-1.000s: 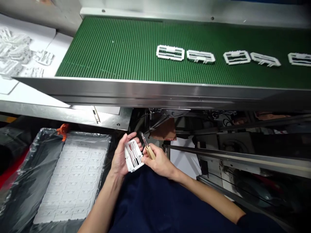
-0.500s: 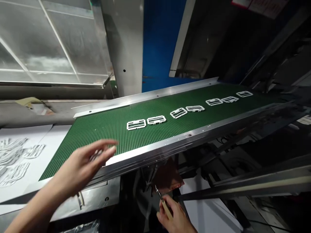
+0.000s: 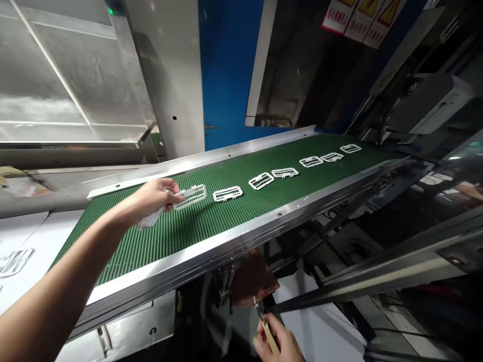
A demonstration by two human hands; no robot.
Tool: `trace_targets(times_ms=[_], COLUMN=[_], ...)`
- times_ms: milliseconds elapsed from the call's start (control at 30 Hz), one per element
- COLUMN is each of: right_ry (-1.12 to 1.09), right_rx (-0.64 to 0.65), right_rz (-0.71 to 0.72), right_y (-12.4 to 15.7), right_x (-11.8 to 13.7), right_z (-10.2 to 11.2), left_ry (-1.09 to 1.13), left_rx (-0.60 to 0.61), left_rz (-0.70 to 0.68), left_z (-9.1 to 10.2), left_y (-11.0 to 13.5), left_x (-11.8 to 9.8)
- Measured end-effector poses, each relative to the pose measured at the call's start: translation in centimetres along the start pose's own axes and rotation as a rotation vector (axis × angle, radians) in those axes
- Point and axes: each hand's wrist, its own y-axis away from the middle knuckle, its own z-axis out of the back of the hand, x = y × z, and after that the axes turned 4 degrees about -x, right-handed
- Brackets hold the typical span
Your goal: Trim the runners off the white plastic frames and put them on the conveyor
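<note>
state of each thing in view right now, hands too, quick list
left hand: closed on a white frame
white frame: held out over the green belt, pale piece below the palm too blurred to tell
right hand: closed around the tool
tool: gripped by its handle, tip up; open or shut unclear
six other frames: lying on the belt
green belt: running or stopped, can't tell
indicator light: lit green

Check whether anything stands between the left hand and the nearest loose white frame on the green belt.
Yes: the held frame juts from the left hand toward the nearest loose frame. Past its end, only bare green belt shows between them.
</note>
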Motion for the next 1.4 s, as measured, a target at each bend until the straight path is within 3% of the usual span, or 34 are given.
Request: trace_targets(times_ms=[100, 167, 233, 300, 367, 433, 533, 733, 967, 1267, 1400], right_ry=[-0.075, -0.178, -0.291, -0.273, -0.205, -0.239, -0.340, -0.012, -0.158, -0.147, -0.239], right_rx=[0.124, 0.179, 0.278, 0.420, 0.555, 0.653, 0.686, 0.626, 0.570, 0.572, 0.659], right_rz=[0.110, 0.186, 0.254, 0.294, 0.288, 0.228, 0.148, 0.225, 0.188, 0.172, 0.083], right_y=[-0.7, -1.1, -1.5, -1.9, -2.2, -2.4, -2.4, -2.0, -1.8, -1.3, -1.1], right_x=[2.7, 4.8, 6.7, 7.9, 8.2, 7.7, 6.5, 5.5, 4.1, 3.2, 2.5], right_z=[1.9, 2.6, 2.5, 1.7, 0.4, -0.8, -2.0, -3.3, -3.5, -3.3, -3.7], left_ry=[0.105, 0.064, 0.092, 0.196, 0.356, 0.512, 0.634, 0.749, 0.708, 0.391, 0.275], left_rx=[-0.019, 0.025, 0.177, 0.278, 0.276, 0.201, 0.083, 0.036, 0.001, -0.013, -0.146], left_rz=[-0.014, -0.060, -0.022, 0.104, 0.261, 0.392, 0.518, 0.568, 0.626, 0.457, 0.263], left_z=[1.1, 0.2, -2.2, -5.3, -8.2, -10.3, -12.1, -13.1, -13.8, -14.7, -14.7], left_y=[6.6, 11.0, 14.6, 17.3, 19.3, 20.8, 22.5, 25.1, 27.2, 26.9, 27.1], left_x=[-0.8, 0.1, 2.0, 4.7, 7.6, 10.1, 12.4, 13.4, 13.9, 13.9, 13.5])
